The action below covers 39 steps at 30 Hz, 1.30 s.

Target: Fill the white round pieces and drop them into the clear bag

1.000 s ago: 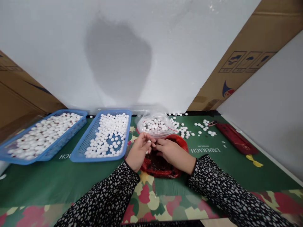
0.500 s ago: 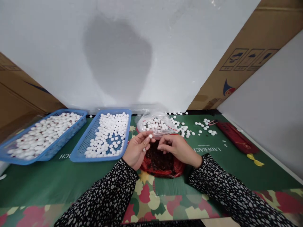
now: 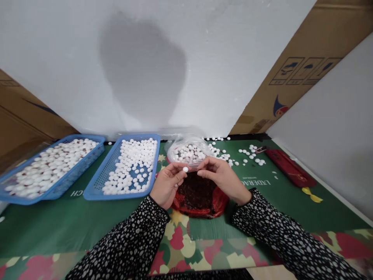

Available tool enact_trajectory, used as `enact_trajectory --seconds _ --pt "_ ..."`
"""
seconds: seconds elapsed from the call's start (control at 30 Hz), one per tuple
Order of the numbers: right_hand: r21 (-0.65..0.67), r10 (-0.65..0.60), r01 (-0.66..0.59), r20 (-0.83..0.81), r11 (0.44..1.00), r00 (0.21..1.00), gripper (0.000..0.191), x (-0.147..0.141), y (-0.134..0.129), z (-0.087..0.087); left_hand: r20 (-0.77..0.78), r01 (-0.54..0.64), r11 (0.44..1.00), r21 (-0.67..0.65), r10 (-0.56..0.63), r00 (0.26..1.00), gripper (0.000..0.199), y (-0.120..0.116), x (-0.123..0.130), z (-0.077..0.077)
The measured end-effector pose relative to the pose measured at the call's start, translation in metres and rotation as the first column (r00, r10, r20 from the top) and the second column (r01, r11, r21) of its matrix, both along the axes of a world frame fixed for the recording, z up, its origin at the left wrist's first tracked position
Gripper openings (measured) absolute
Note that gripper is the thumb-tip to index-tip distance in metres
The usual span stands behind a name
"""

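My left hand (image 3: 168, 183) pinches a small white ball (image 3: 185, 169) between thumb and fingertips. Lower in the same hand, another bit of white shows by the curled fingers. My right hand (image 3: 219, 175) is just to the right, thumb and fingertips drawn together; whatever they may hold is too small to make out. Beneath both hands lies an opened red bag (image 3: 220, 200) of dark brown, sticky-looking stuff (image 3: 196, 190). Behind them a clear plastic bag (image 3: 188, 140) holds many white balls (image 3: 190, 154).
To the left stand two blue baskets, the nearer one (image 3: 94, 190) with white balls and the far-left one (image 3: 78, 165) with white and brownish pieces. Loose white balls (image 3: 252, 149) and a dark red pouch (image 3: 290, 169) lie rightward on the green sheet (image 3: 262, 210). Cardboard (image 3: 279, 74) and a white wall enclose the back.
My right hand has risen slightly from over the dark stuff, its fingertips now nearer the clear bag. My left hand still pinches the white ball, and the view has shifted a little.
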State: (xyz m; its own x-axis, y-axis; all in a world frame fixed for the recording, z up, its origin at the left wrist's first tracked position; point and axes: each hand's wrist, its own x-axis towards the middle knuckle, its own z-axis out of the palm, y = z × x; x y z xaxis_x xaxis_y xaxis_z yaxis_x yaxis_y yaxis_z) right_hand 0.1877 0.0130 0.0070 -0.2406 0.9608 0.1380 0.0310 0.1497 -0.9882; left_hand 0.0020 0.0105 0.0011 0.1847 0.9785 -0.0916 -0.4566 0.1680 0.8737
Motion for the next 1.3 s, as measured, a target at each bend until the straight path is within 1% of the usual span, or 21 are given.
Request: enact_trajectory --seconds 0.13,0.23,0.33,0.47,0.7,0.87,0.97,1.13,1.3 --pt "-0.054 0.034 -0.040 -0.104 0.998 0.994 0.016 -0.004 -0.002 0.001 -0.024 0.009 1.000 -0.009 -0.009 1.000 0.025 -0.001 0.001 0.001" --pt "-0.056 0.074 -0.085 -0.169 0.995 0.983 0.012 -0.006 -0.003 0.002 -0.043 -0.003 1.000 -0.023 0.002 0.999 0.029 -0.001 0.002 0.001" --pt "-0.063 0.095 -0.109 -0.194 0.992 0.976 0.009 -0.007 -0.004 0.003 -0.048 -0.022 0.999 -0.032 0.020 0.999 0.031 0.000 0.002 0.001" --pt "-0.028 0.083 -0.088 -0.150 0.996 0.985 0.008 -0.008 -0.007 0.002 -0.060 -0.025 0.999 -0.032 0.023 0.998 0.029 -0.001 0.004 0.002" --pt "0.116 0.004 -0.007 0.021 0.993 1.000 0.002 -0.011 -0.010 -0.003 -0.103 -0.023 1.000 0.008 0.024 0.994 0.026 -0.002 0.005 0.000" --pt "0.192 -0.054 0.036 0.089 0.981 0.995 0.003 -0.013 -0.013 -0.004 -0.127 -0.011 0.999 0.046 0.017 0.992 0.023 -0.002 0.004 -0.001" --pt "0.199 -0.063 0.042 0.100 0.979 0.993 0.003 -0.014 -0.014 -0.005 -0.139 -0.005 0.998 0.069 0.014 0.990 0.021 -0.002 0.004 -0.001" --pt "0.181 -0.062 0.047 0.076 0.982 0.995 0.004 -0.017 -0.015 -0.005 -0.159 0.003 0.994 0.106 0.014 0.987 0.017 -0.002 0.004 -0.002" --pt "0.179 -0.095 0.080 0.077 0.981 0.993 0.004 -0.019 -0.016 -0.005 -0.159 -0.026 0.991 0.128 0.046 0.986 0.014 -0.003 0.005 -0.004"
